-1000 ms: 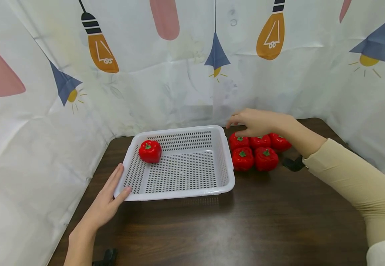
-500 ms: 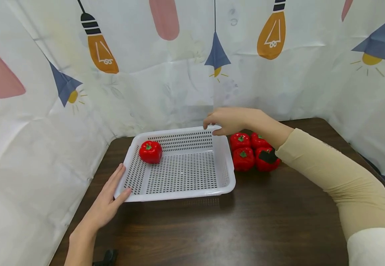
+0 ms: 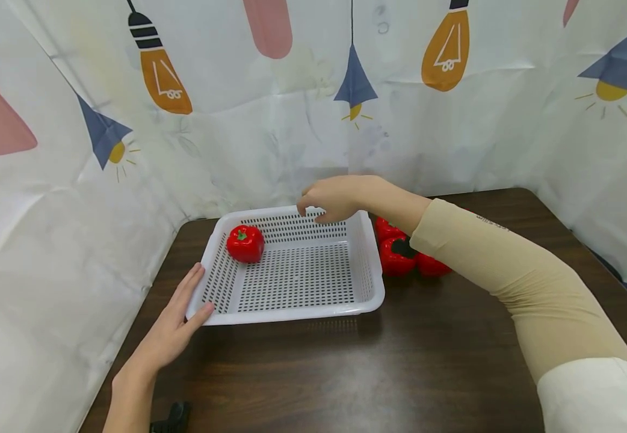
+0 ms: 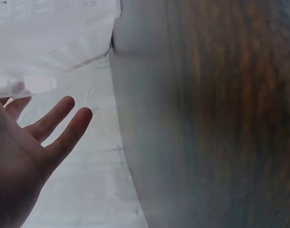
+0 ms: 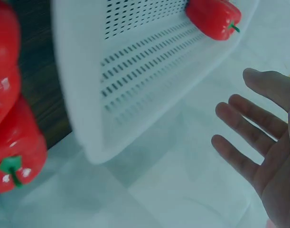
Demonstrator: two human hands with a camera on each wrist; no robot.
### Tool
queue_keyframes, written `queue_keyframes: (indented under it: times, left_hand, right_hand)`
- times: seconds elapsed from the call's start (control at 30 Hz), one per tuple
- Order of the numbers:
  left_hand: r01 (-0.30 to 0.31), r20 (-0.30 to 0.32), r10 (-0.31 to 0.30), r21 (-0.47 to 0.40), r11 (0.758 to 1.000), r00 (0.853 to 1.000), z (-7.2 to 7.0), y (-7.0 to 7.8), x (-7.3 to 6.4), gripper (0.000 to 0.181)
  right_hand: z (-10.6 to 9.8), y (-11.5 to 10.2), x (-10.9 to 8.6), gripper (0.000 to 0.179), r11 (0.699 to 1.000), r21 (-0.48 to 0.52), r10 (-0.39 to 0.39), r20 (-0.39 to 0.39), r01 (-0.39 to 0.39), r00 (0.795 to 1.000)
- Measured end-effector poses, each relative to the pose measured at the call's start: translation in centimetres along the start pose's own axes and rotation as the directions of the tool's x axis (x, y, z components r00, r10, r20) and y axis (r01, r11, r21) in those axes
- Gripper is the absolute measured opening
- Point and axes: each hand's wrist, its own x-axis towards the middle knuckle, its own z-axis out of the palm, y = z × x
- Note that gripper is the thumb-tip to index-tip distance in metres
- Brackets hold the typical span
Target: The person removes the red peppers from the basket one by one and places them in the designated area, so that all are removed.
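A white perforated plastic basket [image 3: 292,314] sits on the table with one red bell pepper [image 3: 245,243] in its back-left part. My left hand [image 3: 167,331] touches the basket's front-left corner, its thumb at the rim and its fingers along the outer side; in the left wrist view those fingers are straight and spread. Over the basket's back rim hovers my right hand [image 3: 335,195], apart from the lone pepper. The right wrist view shows this hand [image 5: 273,142] with spread fingers and nothing in them. More red peppers [image 3: 397,261] stand right of the basket, partly covered by my right forearm.
The dark wooden table [image 3: 302,379] runs in front of the basket. A white curtain [image 3: 227,156] printed with lamps and bulbs hangs behind the table and at its sides. A black strap piece [image 3: 172,418] shows by my left wrist.
My right hand has moved left, from above the peppers to the basket's back rim, its forearm now covering more of the peppers. My left hand and the basket have stayed in place.
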Motion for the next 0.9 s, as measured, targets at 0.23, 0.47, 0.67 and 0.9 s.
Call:
queue_keyframes:
  times: [0.23,0.47,0.67,0.9]
  left_hand:
    - [-0.006,-0.001,0.006,-0.02,1.0,1.0,0.0,0.0,0.1,0.08]
    - [-0.002,-0.001,0.002,-0.027,1.0,1.0,0.1,0.0,0.1,0.08]
    - [-0.003,-0.002,0.003,-0.031,1.0,1.0,0.0,0.0,-0.1,0.079]
    - [-0.008,-0.005,0.008,-0.041,0.999,1.0,0.1,-0.1,0.0,0.079]
  right_hand:
    - [0.0,-1.1,2.7,0.032,0.99,0.093,-0.103,-0.048,0.107,0.994]
    - [1.0,-2.2,5.3,0.046,0.986,0.115,-0.115,-0.046,0.12,0.992]
    - [2.2,-3.2,8.2,0.058,0.986,0.138,-0.086,-0.026,0.089,0.996]
    - [3.9,-4.6,11.4,0.054,0.97,0.205,-0.119,-0.065,0.13,0.991]
